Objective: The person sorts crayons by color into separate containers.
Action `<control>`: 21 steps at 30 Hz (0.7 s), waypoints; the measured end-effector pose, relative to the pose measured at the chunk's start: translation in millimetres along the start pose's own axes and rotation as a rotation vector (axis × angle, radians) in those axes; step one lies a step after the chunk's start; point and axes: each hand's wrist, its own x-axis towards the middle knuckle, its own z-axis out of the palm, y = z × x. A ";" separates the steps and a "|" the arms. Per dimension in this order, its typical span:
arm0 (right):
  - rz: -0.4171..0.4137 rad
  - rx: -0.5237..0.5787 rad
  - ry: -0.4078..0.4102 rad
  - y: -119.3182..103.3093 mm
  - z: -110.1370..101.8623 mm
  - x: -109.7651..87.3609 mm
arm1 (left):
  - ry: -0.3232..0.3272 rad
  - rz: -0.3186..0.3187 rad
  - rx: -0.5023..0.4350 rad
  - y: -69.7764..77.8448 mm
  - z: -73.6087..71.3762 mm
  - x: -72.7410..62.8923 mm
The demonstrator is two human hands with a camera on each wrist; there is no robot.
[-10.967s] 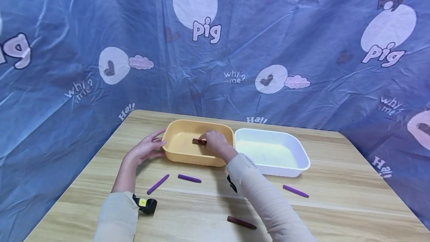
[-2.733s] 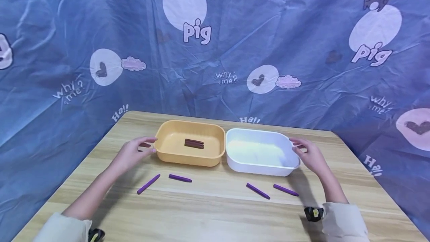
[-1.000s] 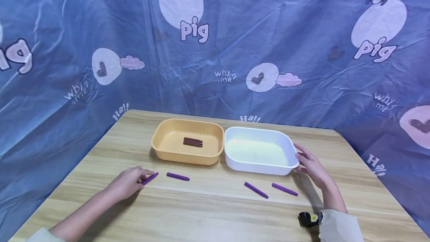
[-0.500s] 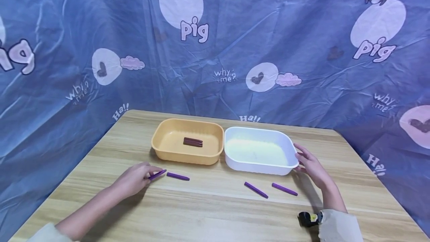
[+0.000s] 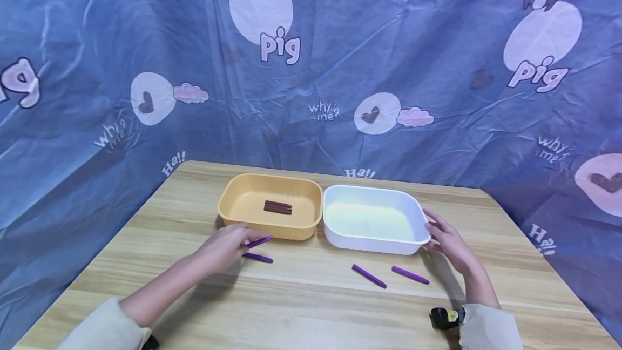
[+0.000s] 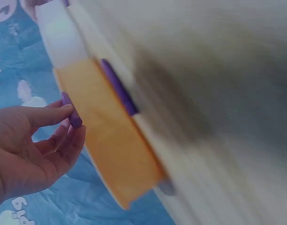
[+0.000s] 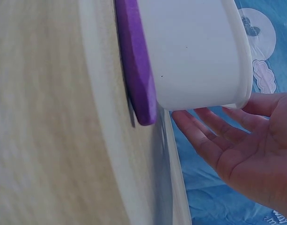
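My left hand (image 5: pixel 221 251) pinches a purple crayon (image 5: pixel 259 242) between thumb and fingers, just in front of the orange container's near wall. In the left wrist view this crayon (image 6: pixel 71 112) is held above the table, outside the orange container (image 5: pixel 291 233). Brown crayons (image 5: pixel 278 208) lie side by side inside that container. Another purple crayon (image 5: pixel 259 257) rests on the table below the left hand, partly covered by it. My right hand (image 5: pixel 453 244) touches the right end of the white container (image 5: pixel 374 244); in the right wrist view its extended fingers (image 7: pixel 199 136) meet the outer wall.
Two purple crayons (image 5: pixel 369 276) lie apart on the wooden table (image 5: pixel 301 307), in front of the white container. Both containers stand side by side near the table's back edge. A blue printed cloth (image 5: pixel 311 69) hangs behind and at the sides.
The left hand left the orange container's side, picked up the leftmost purple crayon and carried it rightward and toward the containers. Earlier, the right hand handled brown crayons; lately it stays at the white container.
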 end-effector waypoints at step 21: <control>0.013 0.014 -0.003 0.2 -0.6 0.4 | -0.013 0.053 0.019 41.0 4.5 89.8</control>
